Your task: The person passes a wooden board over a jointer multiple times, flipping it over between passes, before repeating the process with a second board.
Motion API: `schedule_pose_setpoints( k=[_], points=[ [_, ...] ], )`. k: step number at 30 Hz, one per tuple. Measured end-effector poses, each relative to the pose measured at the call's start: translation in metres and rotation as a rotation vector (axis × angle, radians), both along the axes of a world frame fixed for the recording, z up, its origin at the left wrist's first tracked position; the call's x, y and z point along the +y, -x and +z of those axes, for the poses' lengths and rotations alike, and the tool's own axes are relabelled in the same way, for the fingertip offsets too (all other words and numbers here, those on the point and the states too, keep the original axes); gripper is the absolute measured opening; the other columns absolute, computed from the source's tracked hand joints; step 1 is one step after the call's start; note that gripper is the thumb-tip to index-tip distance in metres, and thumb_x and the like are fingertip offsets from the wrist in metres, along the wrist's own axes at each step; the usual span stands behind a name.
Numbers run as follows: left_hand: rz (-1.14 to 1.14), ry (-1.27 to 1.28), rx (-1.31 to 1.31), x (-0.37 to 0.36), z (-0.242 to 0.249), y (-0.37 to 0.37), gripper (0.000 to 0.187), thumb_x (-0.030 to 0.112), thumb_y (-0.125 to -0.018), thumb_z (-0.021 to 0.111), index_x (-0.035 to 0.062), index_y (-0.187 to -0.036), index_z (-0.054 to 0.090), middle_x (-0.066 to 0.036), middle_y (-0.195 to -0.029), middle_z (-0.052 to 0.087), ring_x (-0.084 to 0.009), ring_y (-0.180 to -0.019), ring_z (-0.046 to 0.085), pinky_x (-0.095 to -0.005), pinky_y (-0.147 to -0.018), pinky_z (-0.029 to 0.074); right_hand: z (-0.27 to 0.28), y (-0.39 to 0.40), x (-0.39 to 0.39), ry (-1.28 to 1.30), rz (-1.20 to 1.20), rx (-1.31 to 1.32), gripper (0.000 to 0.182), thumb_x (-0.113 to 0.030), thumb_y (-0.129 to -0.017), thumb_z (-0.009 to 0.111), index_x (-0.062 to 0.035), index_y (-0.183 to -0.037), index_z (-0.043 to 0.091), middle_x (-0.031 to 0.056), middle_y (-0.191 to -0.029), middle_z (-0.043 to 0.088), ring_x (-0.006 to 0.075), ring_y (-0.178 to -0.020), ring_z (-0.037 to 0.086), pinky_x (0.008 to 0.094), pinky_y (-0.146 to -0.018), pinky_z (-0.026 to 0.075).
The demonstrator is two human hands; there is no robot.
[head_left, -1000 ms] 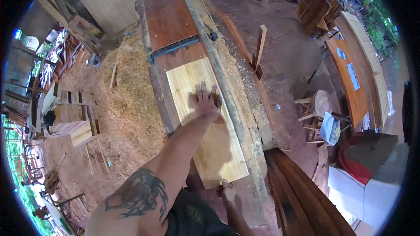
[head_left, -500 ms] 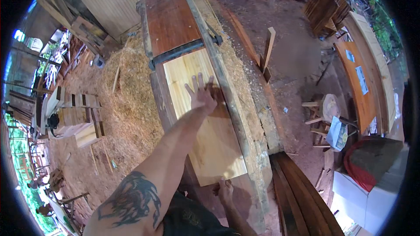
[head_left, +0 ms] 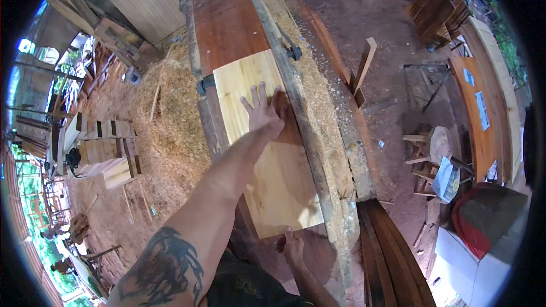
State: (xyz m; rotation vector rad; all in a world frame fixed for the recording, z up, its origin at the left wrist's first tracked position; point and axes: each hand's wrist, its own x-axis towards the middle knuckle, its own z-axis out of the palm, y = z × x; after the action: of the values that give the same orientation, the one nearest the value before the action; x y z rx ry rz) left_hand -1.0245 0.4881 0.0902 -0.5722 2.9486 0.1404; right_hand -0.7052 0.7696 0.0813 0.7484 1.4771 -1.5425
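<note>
A pale wooden board (head_left: 278, 187) lies lengthwise on a long machine bed, its far end over the dark cutter gap and meeting the reddish-brown table surface (head_left: 227, 17). My left hand (head_left: 264, 113) rests flat on the board's upper half, fingers spread. At the board's near edge is my right hand (head_left: 291, 244), its fingers curled and a fingertip against the end of the board. A raised rail (head_left: 301, 119) runs along the board's right side.
Wood shavings (head_left: 170, 119) heap on the left, beside stacked wood blocks (head_left: 105, 150). Dark planks (head_left: 392, 250) lie at the lower right. An upright stick (head_left: 364, 65), a small stool (head_left: 441, 143) and an orange-brown board (head_left: 475, 113) stand on the right.
The pale board has slid forward, away from me, and now covers the dark gap that was open ahead of it. Both hands have kept their places on the board.
</note>
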Motion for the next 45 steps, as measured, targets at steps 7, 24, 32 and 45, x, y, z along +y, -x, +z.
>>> schedule_pose_setpoints(
  k=[7, 24, 32, 45],
  points=[
    [-0.015, 0.024, 0.022, -0.017, -0.003, 0.018, 0.07, 0.051, -0.109, 0.038, 0.0205, -0.17, 0.023, -0.024, -0.175, 0.007, -0.0495, -0.16, 0.004, -0.0782, -0.121, 0.0, 0.01, 0.026, -0.015, -0.014, 0.02, -0.061, 0.056, -0.047, -0.11, 0.05, 0.0019, -0.086, 0.066, 0.0141, -0.07, 0.069, 0.0224, -0.054, 0.065, 0.0361, -0.051, 0.05],
    [-0.039, 0.097, -0.008, -0.051, -0.002, 0.05, 0.073, 0.048, -0.105, 0.048, 0.0229, -0.169, 0.025, -0.023, -0.175, 0.007, -0.0488, -0.16, 0.005, -0.0797, -0.121, 0.003, 0.025, 0.069, -0.048, 0.066, -0.023, -0.031, 0.058, -0.048, -0.109, 0.054, 0.0015, -0.083, 0.07, 0.0081, -0.071, 0.067, 0.0178, -0.06, 0.064, 0.033, -0.057, 0.05],
    [-0.017, 0.094, -0.049, -0.061, -0.005, 0.064, 0.077, 0.047, -0.104, 0.05, 0.0248, -0.17, 0.018, -0.021, -0.176, 0.004, -0.0455, -0.162, 0.001, -0.0785, -0.121, 0.002, 0.024, 0.073, -0.04, -0.1, 0.169, 0.343, 0.033, -0.03, -0.106, 0.062, 0.0011, -0.095, 0.07, 0.0118, -0.075, 0.07, 0.0214, -0.061, 0.064, 0.0362, -0.059, 0.051],
    [-0.001, 0.052, 0.053, -0.078, -0.012, 0.081, 0.074, 0.045, -0.104, 0.05, 0.0264, -0.17, 0.021, -0.018, -0.176, 0.009, -0.0447, -0.162, 0.006, -0.0776, -0.122, 0.004, 0.026, 0.167, -0.093, -0.283, 0.549, 1.546, 0.042, -0.008, -0.077, 0.071, 0.0007, -0.119, 0.069, 0.0202, -0.129, 0.064, 0.0446, -0.126, 0.056, 0.057, -0.104, 0.046]
  ],
)
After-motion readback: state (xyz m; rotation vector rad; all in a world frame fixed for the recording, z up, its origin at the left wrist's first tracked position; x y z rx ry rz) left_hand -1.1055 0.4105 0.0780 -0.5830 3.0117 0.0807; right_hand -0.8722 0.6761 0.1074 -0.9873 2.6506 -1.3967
